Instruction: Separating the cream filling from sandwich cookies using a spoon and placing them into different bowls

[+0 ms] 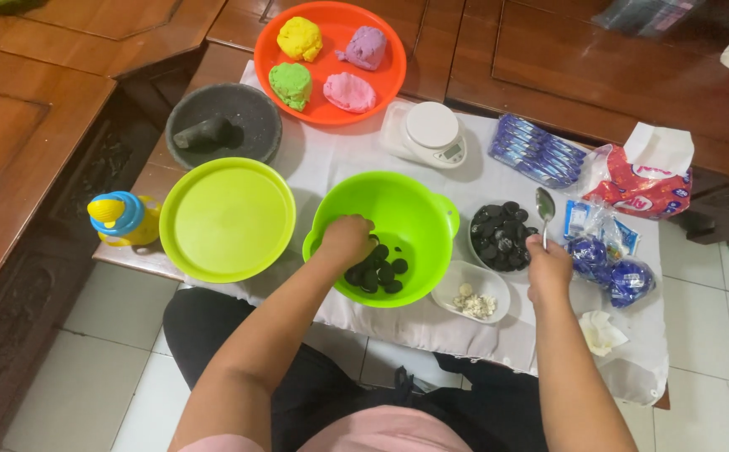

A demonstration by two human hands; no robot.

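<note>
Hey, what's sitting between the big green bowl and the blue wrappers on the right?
In the head view, a bowl of dark cookies and a small white dish lie between the green bowl and blue wrappers.

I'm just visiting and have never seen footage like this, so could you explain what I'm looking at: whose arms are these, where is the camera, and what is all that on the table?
There is no machine here. One camera, worn on a person's head, looks down at their own two bare hands. The left hand reaches into a green bowl holding dark round cookies. The right hand holds a metal spoon upright beside a small bowl of more dark cookies. On the white cloth also lie a green lid, a stone mortar, a kitchen scale, a dish of white filling and an orange plate with four coloured dough lumps.
</note>
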